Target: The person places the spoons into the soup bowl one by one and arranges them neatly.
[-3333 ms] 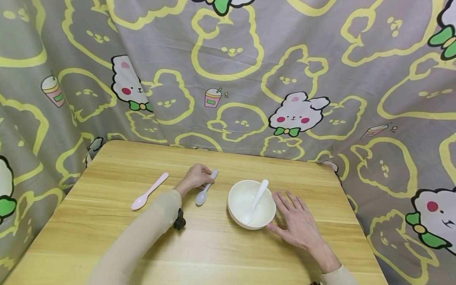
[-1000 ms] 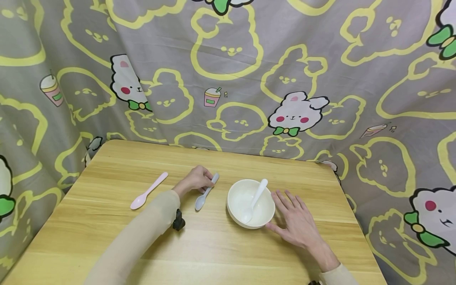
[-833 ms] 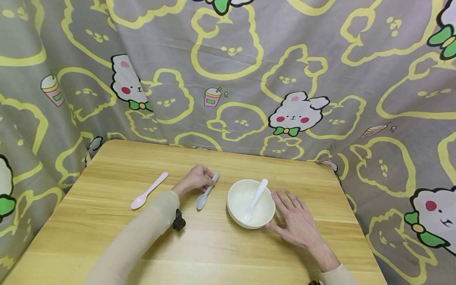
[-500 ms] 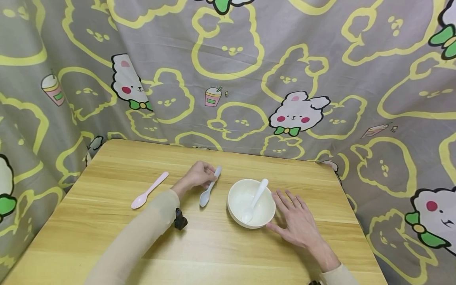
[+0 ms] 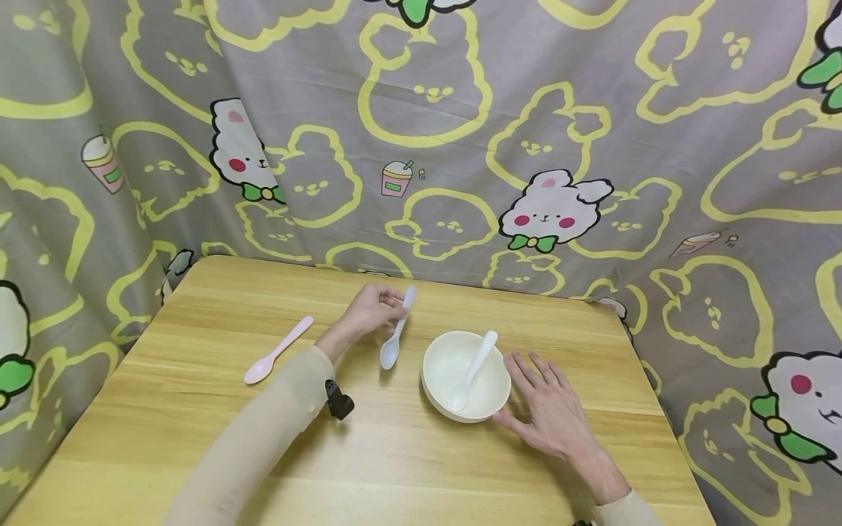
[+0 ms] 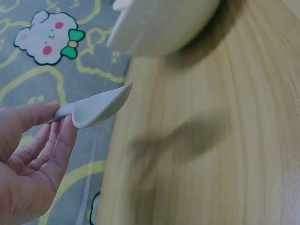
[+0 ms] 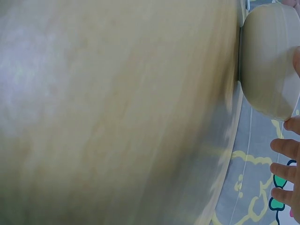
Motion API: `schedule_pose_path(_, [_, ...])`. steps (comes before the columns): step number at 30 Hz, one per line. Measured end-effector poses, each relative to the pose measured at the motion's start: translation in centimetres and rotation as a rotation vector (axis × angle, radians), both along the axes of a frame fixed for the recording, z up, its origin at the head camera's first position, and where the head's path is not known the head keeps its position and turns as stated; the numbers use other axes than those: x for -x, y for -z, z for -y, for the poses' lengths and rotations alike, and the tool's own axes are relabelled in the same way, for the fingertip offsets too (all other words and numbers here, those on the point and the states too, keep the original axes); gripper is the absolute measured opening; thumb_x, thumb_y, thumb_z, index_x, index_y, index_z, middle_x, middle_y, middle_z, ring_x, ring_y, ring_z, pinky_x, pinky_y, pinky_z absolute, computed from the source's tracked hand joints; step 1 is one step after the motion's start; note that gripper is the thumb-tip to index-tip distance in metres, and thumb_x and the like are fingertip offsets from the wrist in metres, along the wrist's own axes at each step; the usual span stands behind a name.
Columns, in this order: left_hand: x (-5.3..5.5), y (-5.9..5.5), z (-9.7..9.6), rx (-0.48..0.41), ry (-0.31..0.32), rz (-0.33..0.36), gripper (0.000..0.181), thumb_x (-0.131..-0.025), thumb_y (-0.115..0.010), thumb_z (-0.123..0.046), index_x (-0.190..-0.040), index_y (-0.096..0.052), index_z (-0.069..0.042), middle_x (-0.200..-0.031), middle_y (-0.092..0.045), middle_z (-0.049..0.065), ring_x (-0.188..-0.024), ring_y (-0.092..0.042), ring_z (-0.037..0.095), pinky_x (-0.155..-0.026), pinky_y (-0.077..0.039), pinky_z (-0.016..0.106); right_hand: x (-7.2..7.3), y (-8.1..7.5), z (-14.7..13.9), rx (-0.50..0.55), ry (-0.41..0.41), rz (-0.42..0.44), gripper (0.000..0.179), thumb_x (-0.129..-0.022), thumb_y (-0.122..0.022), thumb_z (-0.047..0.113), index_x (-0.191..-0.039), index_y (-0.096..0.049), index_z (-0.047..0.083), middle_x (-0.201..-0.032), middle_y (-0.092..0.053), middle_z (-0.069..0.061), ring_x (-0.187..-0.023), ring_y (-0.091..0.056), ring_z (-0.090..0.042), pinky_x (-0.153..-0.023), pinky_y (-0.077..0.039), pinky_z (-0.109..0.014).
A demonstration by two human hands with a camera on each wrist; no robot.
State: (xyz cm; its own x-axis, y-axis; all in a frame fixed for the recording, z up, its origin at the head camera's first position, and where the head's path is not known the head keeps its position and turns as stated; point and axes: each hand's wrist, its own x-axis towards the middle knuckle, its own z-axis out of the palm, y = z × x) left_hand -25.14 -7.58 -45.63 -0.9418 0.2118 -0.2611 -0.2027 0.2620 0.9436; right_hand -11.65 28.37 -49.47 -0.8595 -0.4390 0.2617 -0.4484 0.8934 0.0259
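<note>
My left hand (image 5: 373, 310) pinches a pale grey spoon (image 5: 391, 352) by its handle, between thumb and fingers. In the left wrist view the spoon (image 6: 101, 107) is lifted over the table, its shadow falling on the wood. To its right in the head view stands a cream bowl (image 5: 434, 387) with a white spoon (image 5: 482, 353) leaning inside, handle over the rim. My right hand (image 5: 552, 409) lies beside the bowl with fingers spread, thumb and fingertips right at its side. The right wrist view shows the bowl's outer wall (image 7: 267, 61) near those fingertips.
A pink spoon (image 5: 279, 351) lies on the wooden table (image 5: 408, 467), left of my left hand. Behind the table hangs a grey curtain (image 5: 454, 241) with cartoon prints, close along the back edge and both sides.
The left hand has moved the grey spoon up off the table, away from me and slightly to the right. The right hand, bowl, white spoon and pink spoon stay in place.
</note>
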Motion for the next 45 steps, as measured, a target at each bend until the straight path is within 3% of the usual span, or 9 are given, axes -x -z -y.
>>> schedule_pose_path(15, [-0.7, -2.2, -1.4, -0.102, -0.017, -0.046, 0.03, -0.086, -0.073, -0.009, -0.114, -0.061, -0.006, -0.108, -0.063, 0.012, -0.079, -0.068, 0.02, -0.068, -0.063, 0.036, 0.0, 0.1, -0.1, 0.004, -0.003, -0.015, 0.096, -0.076, -0.054, 0.08, -0.151, -0.035, 0.022, -0.153, -0.043, -0.004, -0.142, -0.038, -0.034, -0.115, -0.031, -0.058])
schedule_pose_path(26, [-0.9, -3.2, -2.8, -0.154, -0.025, -0.084, 0.03, -0.086, -0.073, -0.009, -0.113, -0.062, -0.006, -0.105, -0.063, 0.012, -0.077, -0.069, 0.02, -0.066, -0.063, 0.037, 0.0, 0.1, 0.0, 0.008, 0.0, -0.009, 0.097, -0.076, -0.055, 0.08, -0.15, -0.036, 0.021, -0.154, -0.042, -0.004, -0.142, -0.037, -0.034, -0.115, -0.031, -0.059])
schedule_pose_path(45, [-1.9, -3.8, -6.0, -0.198, 0.028, -0.102, 0.031, -0.086, -0.071, -0.007, -0.115, -0.059, -0.005, -0.105, -0.062, 0.011, -0.075, -0.07, 0.02, -0.066, -0.063, 0.037, 0.0, 0.1, 0.0, 0.008, -0.011, -0.018, 0.098, -0.074, -0.056, 0.08, -0.149, -0.039, 0.019, -0.152, -0.044, -0.006, -0.14, -0.039, -0.036, -0.112, -0.033, -0.059])
